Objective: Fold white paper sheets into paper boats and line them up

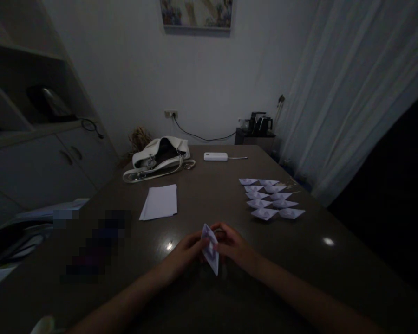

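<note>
Between my two hands, near the front of the table, is a white folded paper boat point(211, 253), tilted with its long side running away from me. My left hand point(188, 248) pinches its left side, thumb on the paper. My right hand point(233, 246) is closed on the other side, with the thumb at its middle; some fingertips are hidden behind the paper. Finished-looking paper boats point(264, 214) stand in two columns to the right. A stack of white paper sheets point(162, 202) lies to the left, beyond my hands.
A white handbag point(163, 153) with its strap rests at the table's far left. Beside it lies a white power bank point(215, 157) with a short cable. Small scraps point(290, 184) sit near the right edge. The dark table point(209, 185) reaches toward the wall; a curtain point(320, 93) hangs right.
</note>
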`<state>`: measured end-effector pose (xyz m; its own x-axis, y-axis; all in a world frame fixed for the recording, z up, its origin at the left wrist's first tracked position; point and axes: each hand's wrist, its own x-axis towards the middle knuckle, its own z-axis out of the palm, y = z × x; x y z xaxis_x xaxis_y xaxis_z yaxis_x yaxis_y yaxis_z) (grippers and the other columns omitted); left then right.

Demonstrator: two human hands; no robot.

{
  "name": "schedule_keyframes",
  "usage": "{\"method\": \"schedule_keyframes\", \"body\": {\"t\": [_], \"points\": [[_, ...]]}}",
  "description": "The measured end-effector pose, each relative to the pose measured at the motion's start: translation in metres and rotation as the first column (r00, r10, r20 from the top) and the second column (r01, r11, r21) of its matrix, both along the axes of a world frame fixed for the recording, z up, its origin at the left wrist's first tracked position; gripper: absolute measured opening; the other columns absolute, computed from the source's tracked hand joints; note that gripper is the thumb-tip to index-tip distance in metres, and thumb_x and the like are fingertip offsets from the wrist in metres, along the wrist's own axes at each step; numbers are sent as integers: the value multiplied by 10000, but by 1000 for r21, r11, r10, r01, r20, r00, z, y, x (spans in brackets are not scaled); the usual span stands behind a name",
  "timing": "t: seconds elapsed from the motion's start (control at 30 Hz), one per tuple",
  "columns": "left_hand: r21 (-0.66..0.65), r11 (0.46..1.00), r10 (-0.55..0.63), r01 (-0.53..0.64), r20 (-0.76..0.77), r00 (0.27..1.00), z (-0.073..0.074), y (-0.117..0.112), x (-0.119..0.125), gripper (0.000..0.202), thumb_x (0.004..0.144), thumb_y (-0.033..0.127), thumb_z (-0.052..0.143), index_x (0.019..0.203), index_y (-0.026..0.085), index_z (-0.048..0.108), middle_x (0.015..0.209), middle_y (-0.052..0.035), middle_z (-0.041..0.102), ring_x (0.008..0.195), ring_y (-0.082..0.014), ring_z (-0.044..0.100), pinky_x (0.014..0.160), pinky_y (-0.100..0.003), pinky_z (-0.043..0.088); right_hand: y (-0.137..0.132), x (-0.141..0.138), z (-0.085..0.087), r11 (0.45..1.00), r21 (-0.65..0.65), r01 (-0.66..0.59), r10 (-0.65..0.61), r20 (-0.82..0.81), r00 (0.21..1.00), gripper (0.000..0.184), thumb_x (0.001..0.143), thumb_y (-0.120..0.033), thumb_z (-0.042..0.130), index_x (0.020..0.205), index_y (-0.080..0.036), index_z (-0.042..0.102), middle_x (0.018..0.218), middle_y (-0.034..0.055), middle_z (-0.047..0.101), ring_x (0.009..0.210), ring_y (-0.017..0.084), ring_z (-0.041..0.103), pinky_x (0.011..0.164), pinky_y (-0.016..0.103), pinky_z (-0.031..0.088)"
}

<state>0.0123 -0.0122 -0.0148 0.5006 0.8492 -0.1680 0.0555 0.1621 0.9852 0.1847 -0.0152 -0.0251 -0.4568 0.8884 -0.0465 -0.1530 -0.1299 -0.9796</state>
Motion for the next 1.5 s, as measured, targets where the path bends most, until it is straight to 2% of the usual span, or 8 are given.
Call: {"method": "schedule_keyframes", "body": {"t": [0.2,0.33,0.57,0.73,0.93,1.17,1.33,1.5], "points": [[-207,978,74,-24,240,968,-10,1,6,432,679,510,712,786,96,646,686,-38,586,630,-132,516,564,-220,356,-1,-2,5,994,-112,-11,0,-95,995,297,678,-240,632,948,-203,513,723,-32,588,525,88,511,466,190,336],[-147,988,77,-52,167,983,-8,2,4,457,688,547,693,795,105,651,679,-24,588,612,-130,507,578,-229,368,-1,0,4,998,-55,9,-10,-15,1000,307,710,-303,659,970,-204,528,743,-18,595,560,105,533,465,194,359],[41,999,14,-4,-255,967,4,-2,-10,454,754,594,581,805,157,689,761,-28,643,761,-204,559,675,-260,422,-1,10,17,930,361,70,-169,250,953,213,844,-355,598,1013,-227,616,943,33,621,807,146,575,635,236,444],[87,989,-83,119,-339,937,18,-4,-14,430,784,579,542,786,173,684,761,-19,642,764,-202,560,662,-245,417,4,18,24,932,362,-29,-91,309,947,169,815,-340,630,807,-181,688,764,23,660,724,152,599,645,260,449],[63,998,-5,22,-265,964,21,1,-11,568,768,698,454,716,150,594,589,25,493,564,-140,448,529,-237,345,14,28,27,940,332,74,-176,288,941,145,778,-314,662,801,-176,700,678,3,642,608,122,568,561,237,417],[9,996,93,-94,-216,972,7,11,-12,543,743,691,496,774,155,580,600,24,510,521,-126,446,480,-221,318,30,48,36,936,302,182,-271,286,919,168,745,-330,664,704,-169,636,570,-22,588,495,95,510,491,223,393],[62,998,10,6,-264,965,-1,17,-17,536,755,684,497,771,155,585,603,24,509,529,-128,460,472,-216,326,39,86,62,867,391,308,-446,337,829,209,728,-374,656,700,-172,609,580,-14,587,497,102,513,467,221,381],[91,995,-11,39,-294,956,-4,18,-18,520,787,665,482,774,152,569,621,23,504,535,-124,466,474,-213,341,37,157,88,728,440,526,-681,374,630,259,677,-431,648,721,-179,614,602,-11,591,510,108,514,487,230,389]]}}
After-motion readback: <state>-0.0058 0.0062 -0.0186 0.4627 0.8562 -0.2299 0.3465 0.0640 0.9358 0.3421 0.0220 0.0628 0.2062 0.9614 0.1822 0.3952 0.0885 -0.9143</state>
